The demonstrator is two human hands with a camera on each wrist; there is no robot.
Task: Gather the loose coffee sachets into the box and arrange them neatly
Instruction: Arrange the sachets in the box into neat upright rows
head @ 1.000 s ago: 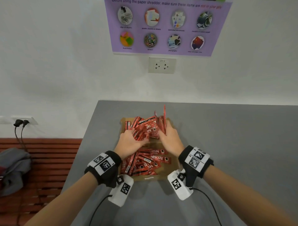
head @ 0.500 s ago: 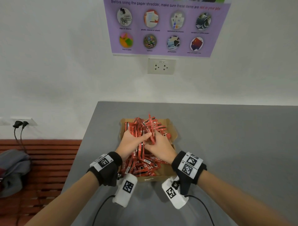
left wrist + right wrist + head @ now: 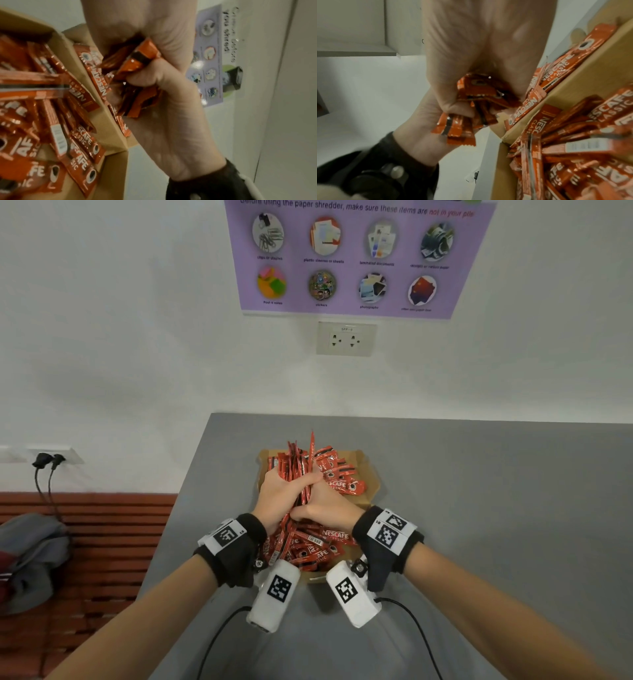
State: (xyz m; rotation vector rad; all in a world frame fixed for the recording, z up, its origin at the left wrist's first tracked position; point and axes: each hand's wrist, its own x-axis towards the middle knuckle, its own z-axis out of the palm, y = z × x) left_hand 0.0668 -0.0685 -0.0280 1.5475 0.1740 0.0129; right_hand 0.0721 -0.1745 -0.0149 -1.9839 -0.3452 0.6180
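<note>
Both hands meet over the box (image 3: 371, 474), left hand (image 3: 279, 501) and right hand (image 3: 330, 506) pressed together, gripping 1 bundle of sachets (image 3: 301, 470) standing upright between them. Loose sachets (image 3: 322, 546) lie in the box below the grip, more just right of it. Box sits on the table (image 3: 479, 508); wall socket (image 3: 346, 338) and poster (image 3: 356, 258) beyond the grip.

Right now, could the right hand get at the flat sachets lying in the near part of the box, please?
Probably not yet: the right hand and left hand grip a bundle of sachets above the box.
</note>
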